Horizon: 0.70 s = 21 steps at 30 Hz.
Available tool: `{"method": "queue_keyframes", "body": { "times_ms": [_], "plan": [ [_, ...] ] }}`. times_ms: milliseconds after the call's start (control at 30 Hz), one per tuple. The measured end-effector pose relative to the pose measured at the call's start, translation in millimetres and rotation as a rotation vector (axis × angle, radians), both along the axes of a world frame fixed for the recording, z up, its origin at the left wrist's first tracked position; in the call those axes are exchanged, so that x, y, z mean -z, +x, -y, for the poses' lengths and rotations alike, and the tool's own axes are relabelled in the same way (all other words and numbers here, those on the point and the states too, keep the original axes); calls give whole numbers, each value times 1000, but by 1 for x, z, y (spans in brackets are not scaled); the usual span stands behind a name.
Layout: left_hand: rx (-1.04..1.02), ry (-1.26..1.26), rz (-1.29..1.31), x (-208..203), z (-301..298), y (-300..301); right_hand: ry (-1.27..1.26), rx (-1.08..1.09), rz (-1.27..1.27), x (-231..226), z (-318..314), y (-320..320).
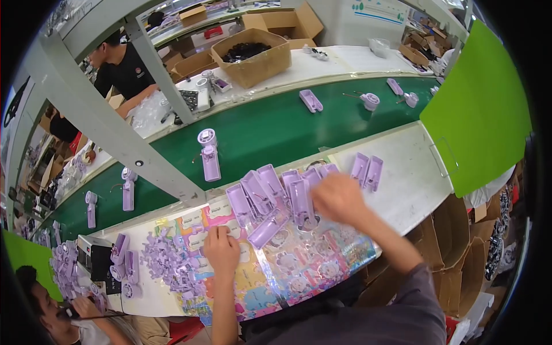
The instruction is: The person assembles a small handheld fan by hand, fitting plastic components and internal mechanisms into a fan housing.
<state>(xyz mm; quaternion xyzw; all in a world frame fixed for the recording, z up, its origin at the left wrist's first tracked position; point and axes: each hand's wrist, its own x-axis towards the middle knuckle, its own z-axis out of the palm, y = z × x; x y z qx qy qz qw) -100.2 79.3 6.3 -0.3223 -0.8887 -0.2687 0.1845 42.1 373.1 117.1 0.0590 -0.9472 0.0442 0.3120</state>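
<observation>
A green conveyor belt (259, 135) runs past the white tabletop's (411, 172) far edge; a green panel (483, 109) bounds its right end. A slanted grey post (129, 150) blocks far left. Colourful sheets (339, 253) lie near. The right hand (339, 198) covers the right side of clustered lilac casings (267, 230), the left hand (221, 250) is left of them; whether either's fingers pinch anything cannot be told. Small lilac parts (169, 261) heap left.

Print in several places, too small or blurred to read.
Tiny lettering dots the glossy multicoloured cartoon sheet (261, 296) under the left grip (221, 251); left of that grip, a black cardboard box (113, 283) bears white characters; far beyond the right grip (337, 199), a white tree-printed wall board (379, 11) shows blue lines.
</observation>
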Motion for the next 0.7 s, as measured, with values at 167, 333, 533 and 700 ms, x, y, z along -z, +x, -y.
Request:
{"method": "queue_keyframes", "body": {
  "times_ms": [167,333,533,700],
  "plan": [
    [-27,-17,35,-4,3,-1,60,386,42,39,-147,-137],
    [-28,-55,41,-4,-4,-3,-45,718,210,95,-226,-198],
    [-20,-48,55,-3,-2,-4,-226,656,341,95,-211,-203],
    [10,-41,14,2,0,-3,-302,263,150,31,-135,-129]
  ]
}}
